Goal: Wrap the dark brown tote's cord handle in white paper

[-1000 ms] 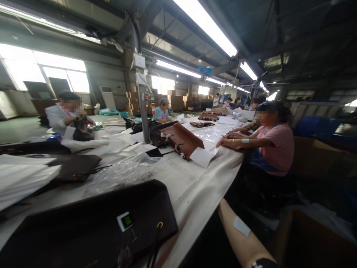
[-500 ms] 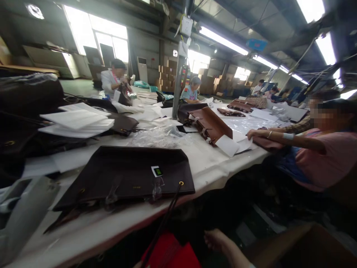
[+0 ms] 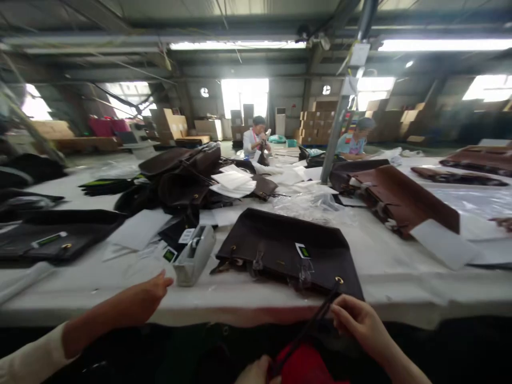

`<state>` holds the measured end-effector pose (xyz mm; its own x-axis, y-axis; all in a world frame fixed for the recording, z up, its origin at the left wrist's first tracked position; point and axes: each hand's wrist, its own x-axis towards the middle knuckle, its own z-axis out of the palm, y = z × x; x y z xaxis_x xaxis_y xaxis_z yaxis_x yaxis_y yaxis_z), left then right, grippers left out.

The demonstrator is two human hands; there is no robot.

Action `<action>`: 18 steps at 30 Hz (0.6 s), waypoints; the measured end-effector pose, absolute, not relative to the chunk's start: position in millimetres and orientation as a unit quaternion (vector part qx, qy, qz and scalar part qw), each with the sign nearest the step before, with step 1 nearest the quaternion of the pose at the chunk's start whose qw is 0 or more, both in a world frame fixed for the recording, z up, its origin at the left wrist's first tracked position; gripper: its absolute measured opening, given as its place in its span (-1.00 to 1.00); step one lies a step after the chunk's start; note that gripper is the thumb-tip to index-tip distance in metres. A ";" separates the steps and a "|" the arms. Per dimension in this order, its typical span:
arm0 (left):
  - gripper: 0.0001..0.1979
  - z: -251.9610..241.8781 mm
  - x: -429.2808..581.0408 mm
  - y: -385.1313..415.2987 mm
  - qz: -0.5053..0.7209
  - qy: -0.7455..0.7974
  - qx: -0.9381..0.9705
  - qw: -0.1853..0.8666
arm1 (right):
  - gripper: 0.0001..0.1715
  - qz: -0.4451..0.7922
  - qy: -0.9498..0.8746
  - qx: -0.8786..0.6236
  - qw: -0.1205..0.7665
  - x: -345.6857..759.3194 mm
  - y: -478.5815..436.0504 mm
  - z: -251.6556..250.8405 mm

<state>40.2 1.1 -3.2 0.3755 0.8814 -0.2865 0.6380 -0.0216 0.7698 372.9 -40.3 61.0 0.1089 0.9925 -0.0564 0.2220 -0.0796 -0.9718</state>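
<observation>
A dark brown leather handbag (image 3: 276, 248) lies flat on the table, a small white-and-green tag (image 3: 303, 250) on its front. From its gold eyelet (image 3: 339, 280) a dark leather cord (image 3: 306, 329) runs down over the table edge. My left hand (image 3: 256, 372), cut off by the bottom of the view, is closed around the lower part of this cord. My right hand (image 3: 356, 320) has its fingers pinched at the cord just below the eyelet. Behind the cord is something red (image 3: 306, 365), partly hidden.
A co-worker's hand (image 3: 150, 296) reaches in from the left, near a grey tape dispenser (image 3: 194, 256). Another dark bag (image 3: 52, 234) lies farther left. White sheets (image 3: 140, 229), clear plastic wrap (image 3: 316, 205), a brown bag (image 3: 404, 197) and a metal post (image 3: 338, 128) stand around.
The view has swung left and levelled. My right hand has come up from low beside the red thing to the cord near the eyelet. A co-worker's hand has appeared at the left.
</observation>
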 end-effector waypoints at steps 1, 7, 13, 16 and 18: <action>-0.49 1.7 35.6 7.6 0.160 0.551 0.697 0.429 | -0.52 0.440 -0.513 -0.588 0.444 369.8 -38.3 56.3; -0.55 19.2 50.4 37.5 0.267 0.512 0.720 0.385 | -0.45 0.388 -0.533 -0.611 0.438 362.9 -30.5 36.2; -0.55 53.8 65.6 111.4 0.349 0.518 0.720 0.302 | -0.49 0.010 -0.584 -0.689 0.430 402.8 4.6 22.8; -0.58 82.0 71.0 194.9 0.359 0.610 0.689 0.154 | -0.35 -0.091 -0.595 -0.709 0.368 428.2 31.5 -3.3; -0.58 96.4 72.3 250.1 0.352 0.649 0.665 0.113 | -0.31 -0.110 -0.600 -0.720 0.332 439.5 44.1 -22.5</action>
<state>72.3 250.1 96.4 -0.0886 0.9430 0.3209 0.7836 -0.1329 0.6069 439.5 44.1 -22.5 0.2563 0.7908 0.5559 0.9362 -0.0600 -0.3463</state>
